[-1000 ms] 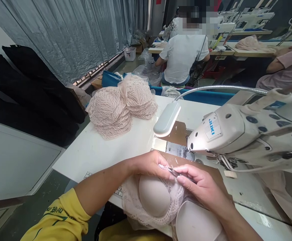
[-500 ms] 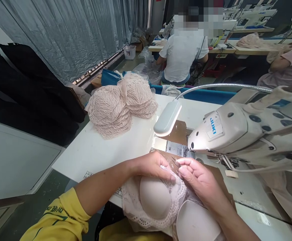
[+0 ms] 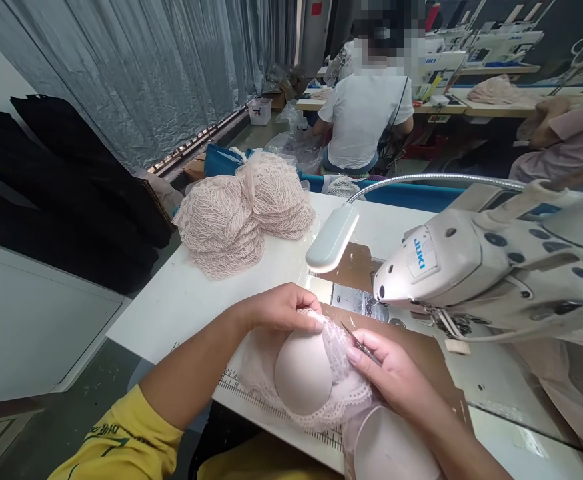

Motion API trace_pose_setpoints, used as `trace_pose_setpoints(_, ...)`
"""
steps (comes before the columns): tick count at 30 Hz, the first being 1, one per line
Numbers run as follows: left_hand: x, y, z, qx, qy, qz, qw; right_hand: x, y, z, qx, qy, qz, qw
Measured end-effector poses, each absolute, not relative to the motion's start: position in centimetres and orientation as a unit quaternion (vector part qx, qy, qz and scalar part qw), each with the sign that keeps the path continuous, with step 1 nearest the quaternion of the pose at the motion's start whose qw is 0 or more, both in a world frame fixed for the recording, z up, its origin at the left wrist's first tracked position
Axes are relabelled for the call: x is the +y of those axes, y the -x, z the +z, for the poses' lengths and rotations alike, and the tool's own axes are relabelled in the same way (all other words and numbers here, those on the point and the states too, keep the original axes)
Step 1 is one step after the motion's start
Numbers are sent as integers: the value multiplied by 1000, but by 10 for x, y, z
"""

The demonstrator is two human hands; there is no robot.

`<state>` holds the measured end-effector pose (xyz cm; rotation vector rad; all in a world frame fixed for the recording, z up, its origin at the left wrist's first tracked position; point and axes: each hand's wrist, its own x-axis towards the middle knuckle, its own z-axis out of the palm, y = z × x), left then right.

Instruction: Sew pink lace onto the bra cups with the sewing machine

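Note:
A pale pink lace bra (image 3: 304,373) with moulded cups lies across the front edge of the sewing table. My left hand (image 3: 289,308) pinches the lace along the top of the left cup between thumb and fingers. In my right hand (image 3: 389,367) are small thread snips (image 3: 364,348), dark metal, their pointed tip towards the lace near the left hand. The right thumb is close to the lace edge; whether it touches cannot be made out. The second cup (image 3: 391,443) hangs lower, partly behind my right forearm.
A white JUKI sewing machine (image 3: 436,260) stands at the right, with a gooseneck lamp (image 3: 332,237) over its plate. Stacked lace cups (image 3: 221,223) sit at the table's back left. Brown card (image 3: 421,353) covers part of the tabletop (image 3: 171,300). A person in white (image 3: 366,120) sits beyond.
My left hand has moved left and slightly up with the lace. My right hand has shifted a little right and down, and the snips show more fully. The left cup has moved slightly left.

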<state>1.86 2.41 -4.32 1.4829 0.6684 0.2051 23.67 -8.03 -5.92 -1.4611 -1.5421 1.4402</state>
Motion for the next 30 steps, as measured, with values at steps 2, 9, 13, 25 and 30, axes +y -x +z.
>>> trace_pose_setpoints(2,20,-24,-46,312,-649,92,688,-81,-236,-61,-549,558,542,305)
trace_pose_setpoints(9,11,-39,-52,319,-651,87,683,-82,-238,-64,-512,575,542,338)
trace_pose_setpoints(13,10,-40,-50,335,-636,95,689,-81,-243,-72,-530,557,538,346)
trace_pose_setpoints(25,5,-43,-48,334,-596,103,723,-81,-240,-63,-611,545,478,317)
trace_pose_setpoints(30,5,-43,-44,348,-618,102,698,-81,-242,-63,-591,550,489,332)
